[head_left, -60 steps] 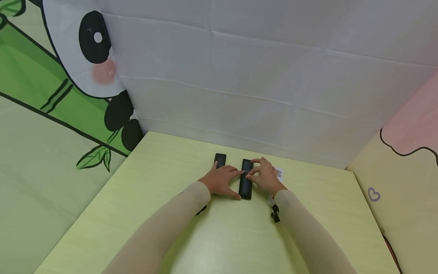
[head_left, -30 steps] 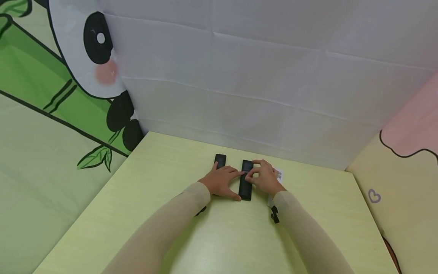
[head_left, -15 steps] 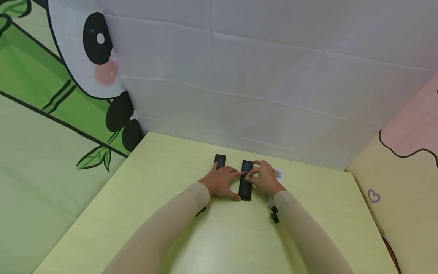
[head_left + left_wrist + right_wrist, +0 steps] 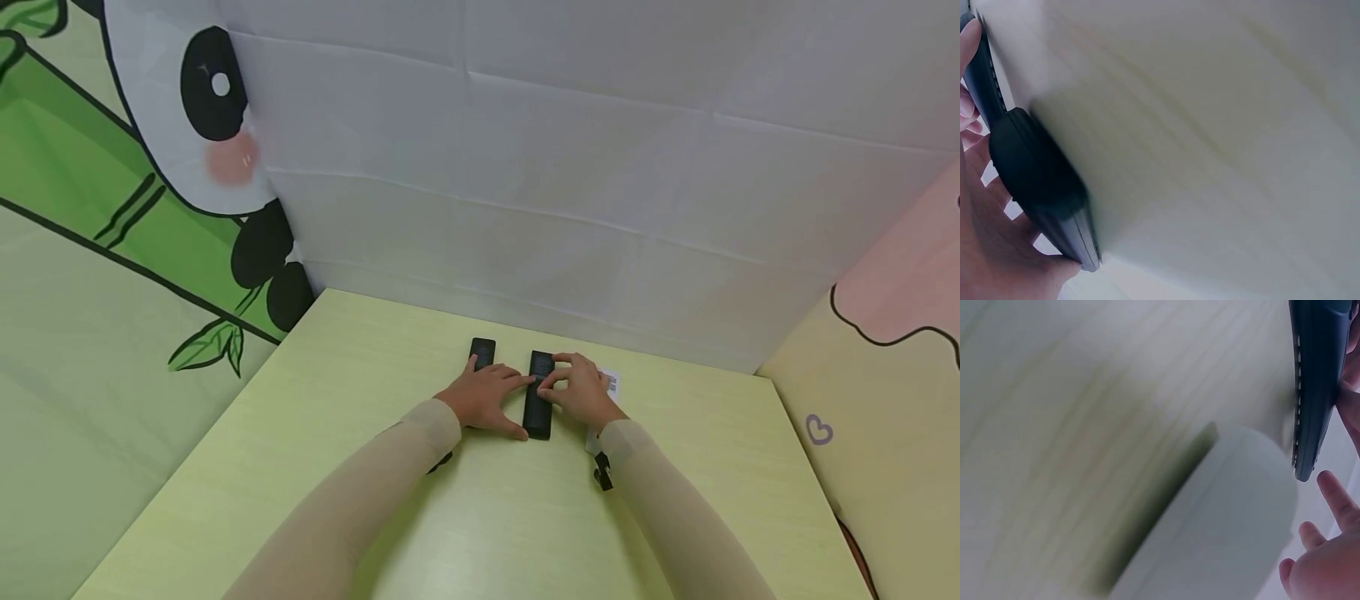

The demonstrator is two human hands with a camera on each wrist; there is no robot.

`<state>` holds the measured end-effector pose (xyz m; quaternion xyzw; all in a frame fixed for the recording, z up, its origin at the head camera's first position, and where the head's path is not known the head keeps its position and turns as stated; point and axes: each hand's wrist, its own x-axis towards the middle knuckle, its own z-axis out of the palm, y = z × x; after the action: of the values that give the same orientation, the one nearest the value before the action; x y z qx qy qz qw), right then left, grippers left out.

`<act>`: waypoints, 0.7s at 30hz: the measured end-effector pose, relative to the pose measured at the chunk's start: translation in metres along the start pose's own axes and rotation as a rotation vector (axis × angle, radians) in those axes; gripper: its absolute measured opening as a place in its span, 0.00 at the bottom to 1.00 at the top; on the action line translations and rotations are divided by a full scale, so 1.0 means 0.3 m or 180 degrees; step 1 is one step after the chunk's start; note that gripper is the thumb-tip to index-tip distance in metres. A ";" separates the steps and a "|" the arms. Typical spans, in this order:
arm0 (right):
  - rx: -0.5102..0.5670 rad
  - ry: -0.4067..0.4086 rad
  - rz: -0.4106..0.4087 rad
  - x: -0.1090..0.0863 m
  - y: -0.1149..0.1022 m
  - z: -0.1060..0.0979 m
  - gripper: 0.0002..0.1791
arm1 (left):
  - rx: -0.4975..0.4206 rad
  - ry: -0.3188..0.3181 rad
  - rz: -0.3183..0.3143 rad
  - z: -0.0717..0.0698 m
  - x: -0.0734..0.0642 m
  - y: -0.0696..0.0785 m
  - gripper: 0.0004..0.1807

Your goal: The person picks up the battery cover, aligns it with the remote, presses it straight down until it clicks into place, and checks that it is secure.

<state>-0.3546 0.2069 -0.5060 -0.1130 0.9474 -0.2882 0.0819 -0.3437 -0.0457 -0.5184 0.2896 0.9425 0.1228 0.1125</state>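
Note:
A black remote control (image 4: 537, 417) lies face down near the back of the pale table, with a seam across its back. My left hand (image 4: 483, 396) spreads over a second black remote control (image 4: 483, 350). Its index fingertip and thumb touch the first remote. My right hand (image 4: 581, 390) pinches its thumb and index finger on that remote, by the seam. In the right wrist view, a finger meets the side of the remote (image 4: 1319, 381). Beneath my right wrist lies a white rounded-end object (image 4: 1222, 506) with a barcode label, partly hidden in the head view.
The pale table (image 4: 480, 517) ends at a white draped wall (image 4: 585, 183) just behind the remotes. A panda-and-bamboo printed cloth (image 4: 150, 275) stands on the left. On the right is a pink and cream panel (image 4: 885, 400). Small black pieces show at both cuffs.

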 end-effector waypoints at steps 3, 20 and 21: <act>-0.0004 -0.0006 0.0014 0.000 0.001 0.003 0.07 | -0.0003 0.0005 0.0008 -0.003 -0.004 0.000 0.60; -0.0071 0.0045 -0.0058 -0.002 -0.013 0.014 0.07 | -0.0010 0.0004 0.0039 0.001 -0.012 -0.020 0.60; -0.0079 0.0053 -0.0067 -0.003 -0.013 0.015 0.07 | -0.0007 0.0001 0.0043 0.001 -0.013 -0.021 0.60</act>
<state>-0.3519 0.2017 -0.5074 -0.1215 0.9503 -0.2781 0.0695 -0.3436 -0.0529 -0.5200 0.2958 0.9404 0.1247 0.1119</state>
